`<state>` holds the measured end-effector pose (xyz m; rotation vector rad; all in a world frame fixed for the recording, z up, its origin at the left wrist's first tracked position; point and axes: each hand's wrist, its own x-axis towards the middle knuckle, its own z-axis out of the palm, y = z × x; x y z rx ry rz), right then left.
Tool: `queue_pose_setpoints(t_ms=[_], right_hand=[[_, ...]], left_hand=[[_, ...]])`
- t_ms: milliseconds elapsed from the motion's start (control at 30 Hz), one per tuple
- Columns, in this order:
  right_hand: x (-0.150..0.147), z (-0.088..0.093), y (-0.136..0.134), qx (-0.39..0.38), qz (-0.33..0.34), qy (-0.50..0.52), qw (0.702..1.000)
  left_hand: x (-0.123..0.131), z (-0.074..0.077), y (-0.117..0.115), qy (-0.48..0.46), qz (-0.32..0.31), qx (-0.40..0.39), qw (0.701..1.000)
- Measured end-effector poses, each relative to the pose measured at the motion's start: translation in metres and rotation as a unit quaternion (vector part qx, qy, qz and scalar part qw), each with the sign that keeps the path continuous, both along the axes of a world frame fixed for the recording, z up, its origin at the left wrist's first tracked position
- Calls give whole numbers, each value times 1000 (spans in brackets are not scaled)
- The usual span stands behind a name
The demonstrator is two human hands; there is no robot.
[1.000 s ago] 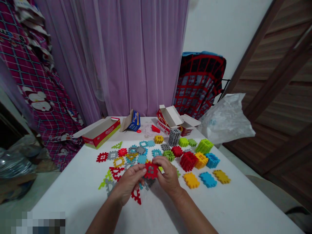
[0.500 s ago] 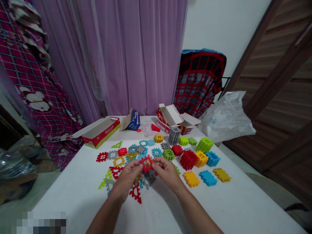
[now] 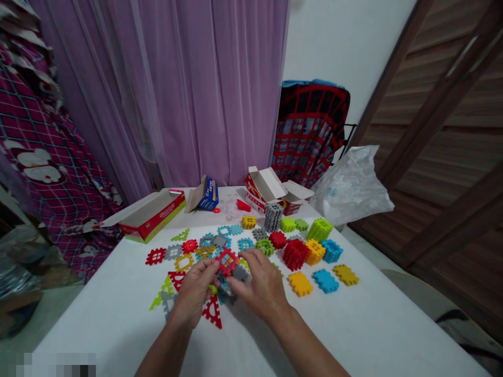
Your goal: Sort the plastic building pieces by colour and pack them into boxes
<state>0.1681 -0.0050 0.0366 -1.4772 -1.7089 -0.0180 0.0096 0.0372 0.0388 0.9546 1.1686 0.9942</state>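
The left hand pinches a red square tile by its near left edge, thumb and fingers pressed on it, and holds it just above the table over the scattered flat pieces. The right hand lies palm down just beside that tile, its fingers loosely bent and reaching toward a grey tile that sits right under the fingertips; whether it grips the grey tile cannot be told. A red triangle lies flat on the table just below the left hand, and a second red triangle lies to its left, next to a light green triangle. Farther out on the left rests a red flat tile, with grey, yellow and blue flat pieces between it and the hands. To the right of the hands stand built cubes: a red cube, a yellow cube, a blue cube and a green cube behind them. Nearer the front edge lie an orange tile, a blue tile and a mustard tile in a row. A grey tower stands near the open boxes at the far side, where a long red box and a small blue box also rest. A crumpled plastic bag hangs over the table's right corner.
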Motion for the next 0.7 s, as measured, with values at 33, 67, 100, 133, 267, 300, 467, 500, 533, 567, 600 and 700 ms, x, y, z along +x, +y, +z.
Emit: queue_pose_setpoints(t_ms=[33,67,100,133,267,300,467,500,533,567,600,700], right_hand=[[0,0,-1,2,-7,-13,1000],[-1,-1,-1,2,-14,-21,1000],[-1,-1,-1,3,-20,-25,999],[-2,-1,-1,4,-25,-27,999],[1,3,-1,1,-19,-10,1000],[6,5,-1,-2,-22,-1,1000],[78,6,-1,27,-162,27,986],[97,4,-2,44,-207,19,977],[116,0,-3,53,-249,7,967],[133,-3,-5,50,-290,-4,956],[147,-7,-6,35,-321,-15,946],[170,-17,-7,-22,-359,-39,932]], left_hand=[[0,0,0,-2,-1,2,1000],[1,0,0,-4,-3,3,1000],[1,0,0,-6,-3,3,1000],[1,0,-1,-8,-4,3,1000],[3,4,-5,-9,-23,4,1000],[3,5,-6,-8,-26,8,1000],[-2,2,-1,43,8,64,997],[-5,-1,2,67,24,82,994],[-9,-4,7,96,42,103,989],[-14,-8,11,130,62,123,982],[-21,-11,16,168,79,143,972],[-49,-16,29,288,145,182,929]])
